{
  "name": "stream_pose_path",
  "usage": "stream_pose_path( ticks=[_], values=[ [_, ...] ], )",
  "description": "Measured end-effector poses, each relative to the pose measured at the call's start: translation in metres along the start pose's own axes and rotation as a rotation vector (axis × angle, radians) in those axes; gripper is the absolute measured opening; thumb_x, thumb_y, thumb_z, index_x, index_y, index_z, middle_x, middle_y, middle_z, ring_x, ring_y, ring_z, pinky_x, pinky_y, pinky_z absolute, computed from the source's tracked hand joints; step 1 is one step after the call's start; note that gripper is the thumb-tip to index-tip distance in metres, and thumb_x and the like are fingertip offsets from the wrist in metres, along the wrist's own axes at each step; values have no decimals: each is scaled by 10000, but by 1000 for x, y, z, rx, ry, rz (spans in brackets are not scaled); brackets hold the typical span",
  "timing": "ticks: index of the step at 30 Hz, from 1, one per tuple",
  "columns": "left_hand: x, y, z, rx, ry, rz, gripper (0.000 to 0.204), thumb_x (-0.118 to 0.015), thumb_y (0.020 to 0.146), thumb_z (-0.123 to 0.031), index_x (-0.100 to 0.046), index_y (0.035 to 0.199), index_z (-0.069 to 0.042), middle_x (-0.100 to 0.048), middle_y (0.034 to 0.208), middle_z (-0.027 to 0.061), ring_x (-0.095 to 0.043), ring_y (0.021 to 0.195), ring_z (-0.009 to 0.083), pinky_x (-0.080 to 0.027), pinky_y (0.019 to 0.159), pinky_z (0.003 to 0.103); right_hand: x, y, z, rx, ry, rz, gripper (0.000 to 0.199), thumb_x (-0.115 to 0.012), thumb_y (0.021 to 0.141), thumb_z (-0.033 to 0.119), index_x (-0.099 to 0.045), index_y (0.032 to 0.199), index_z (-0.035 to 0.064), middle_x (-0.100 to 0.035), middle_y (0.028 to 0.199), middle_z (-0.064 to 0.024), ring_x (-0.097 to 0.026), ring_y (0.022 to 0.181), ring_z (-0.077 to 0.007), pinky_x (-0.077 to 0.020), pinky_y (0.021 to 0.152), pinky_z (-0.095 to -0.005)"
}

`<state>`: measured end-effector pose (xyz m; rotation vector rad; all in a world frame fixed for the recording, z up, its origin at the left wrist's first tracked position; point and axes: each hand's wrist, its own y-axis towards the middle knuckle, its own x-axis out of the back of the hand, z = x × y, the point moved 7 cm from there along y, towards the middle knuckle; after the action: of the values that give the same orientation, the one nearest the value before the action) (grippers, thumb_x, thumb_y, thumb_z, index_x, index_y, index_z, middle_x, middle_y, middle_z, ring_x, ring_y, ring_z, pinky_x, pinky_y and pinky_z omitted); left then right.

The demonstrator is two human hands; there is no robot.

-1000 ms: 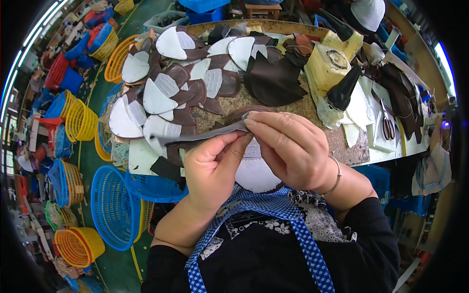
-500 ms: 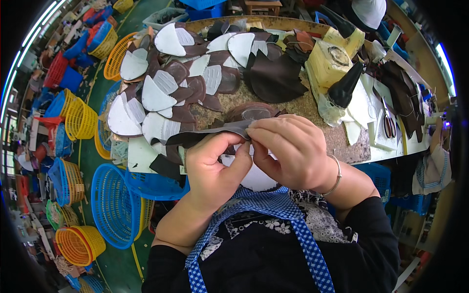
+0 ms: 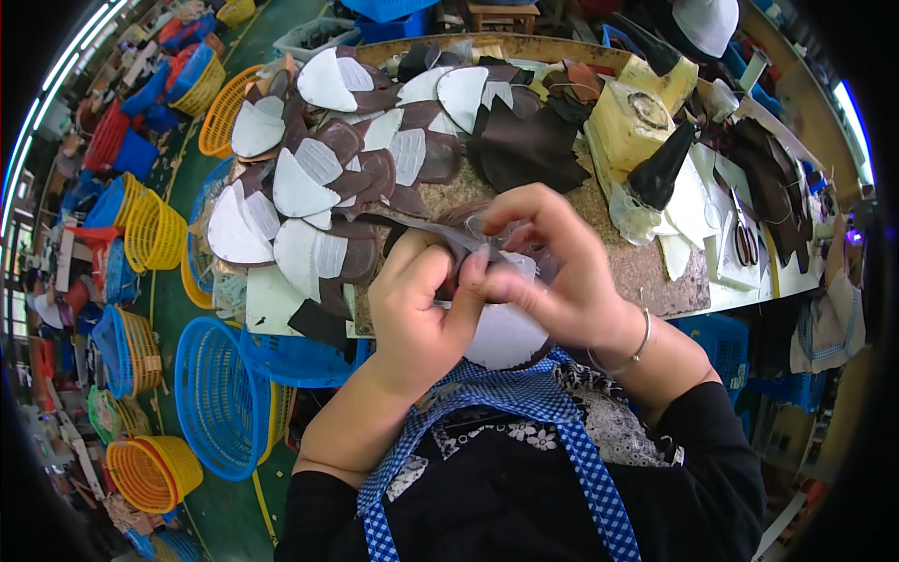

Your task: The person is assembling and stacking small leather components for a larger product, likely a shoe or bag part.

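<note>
A dark grey-brown leather piece [image 3: 433, 228] is pinched between the thumb and fingers of my left hand [image 3: 412, 295], above the table's near edge. Close to its right end, my right hand [image 3: 567, 258] has its index finger arched and its thumb apart from it. The thumb is smeared by motion, and whether anything small is between those fingers does not show. Below both hands lies a white-backed rounded piece [image 3: 506, 335] with a dark border, partly covered by them. Brown leather pieces with white rounded backings [image 3: 304, 178] overlap in heaps on the table to the left.
A dark leather sheet [image 3: 529, 150] lies on the worn board [image 3: 655, 272]. At right are a yellowish block [image 3: 626, 117], a black cone-shaped object [image 3: 663, 164] and scissors [image 3: 744, 234]. Blue baskets [image 3: 220, 393] and yellow baskets [image 3: 154, 468] stand at left on the green floor.
My right hand has come away from its pinch on the leather, its fingers spreading. My left hand still grips the leather, which has tilted, and more of the white-backed piece below now shows.
</note>
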<state>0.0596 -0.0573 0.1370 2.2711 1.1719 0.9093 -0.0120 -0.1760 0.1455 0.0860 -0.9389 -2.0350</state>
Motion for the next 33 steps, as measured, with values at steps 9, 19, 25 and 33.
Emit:
stream_pose_path(
  ticks=[9, 19, 25, 33],
  values=[
    [-22, -10, 35, 569, -911, -106, 228, -500, 989, -131, -489, 1146, 33, -581, 1070, 73, -521, 961, 63, -426, 812, 207, -14, -5, 1, -21, -237, -21, 95, -635, 874, 50, -553, 921, 45, -603, 669, -142, -613, 580, -316, -487, 518, -370],
    [-21, -19, 89, 1011, -902, 127, 131, -523, 971, -167, -636, 983, -102, -660, 831, 10, -637, 676, 91, -561, 581, 254, -41, -19, -2, 272, -493, 181, 206, -640, 764, 10, -559, 954, 11, -549, 731, -82, -559, 619, -245, -453, 550, -354],
    [-4, 1, 82, 437, 289, -72, 207, -498, 977, -162, -640, 1015, -15, -652, 779, 115, -633, 719, 192, -489, 627, 353, -43, -8, -5, 151, -368, 16, 209, -587, 778, 79, -534, 977, 44, -539, 719, -104, -587, 647, -287, -483, 583, -401],
    [36, -11, 121, 858, -489, -1, 183, -602, 952, -197, -650, 919, -23, -681, 790, 75, -646, 695, 141, -481, 614, 263, 95, -66, -79, -798, 439, -281, 84, -588, 948, 98, -592, 958, 15, -489, 674, 50, -385, 538, -32, -312, 474, -190]
  ],
)
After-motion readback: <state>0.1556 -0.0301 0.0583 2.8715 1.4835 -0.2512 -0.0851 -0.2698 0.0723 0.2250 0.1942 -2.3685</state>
